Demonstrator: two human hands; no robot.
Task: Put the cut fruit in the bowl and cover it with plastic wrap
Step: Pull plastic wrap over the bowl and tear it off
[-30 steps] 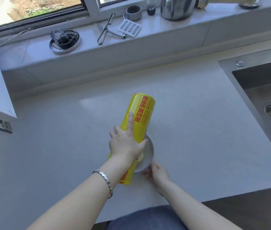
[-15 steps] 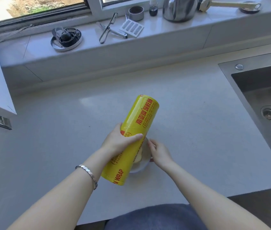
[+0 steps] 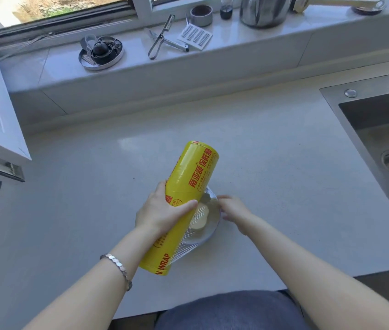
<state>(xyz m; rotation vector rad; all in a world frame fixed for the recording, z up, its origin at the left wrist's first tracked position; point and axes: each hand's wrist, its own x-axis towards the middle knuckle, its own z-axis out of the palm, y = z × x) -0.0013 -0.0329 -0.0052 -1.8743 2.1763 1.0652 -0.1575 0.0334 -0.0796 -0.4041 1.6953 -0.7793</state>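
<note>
Change: roll [image 3: 190,186] has slid left since before; more bowl [image 3: 209,234] shows, film [image 3: 186,248] stretched across.
Room: bowl near the counter [image 3: 272,186] front edge; sink [image 3: 374,91] well right.
Look: pale fruit [image 3: 200,217] in the bowl, under film.
Grip: our left hand [image 3: 160,210] clasps the roll beside the bowl.
Other: right hand [image 3: 234,209] at the bowl's right rim; we cannot tell its hold.

roll [image 3: 188,186] over bowl's [image 3: 206,236] left side | bowl on counter [image 3: 93,198] | sink [image 3: 379,144] far right | windowsill [image 3: 236,53] behind
</note>
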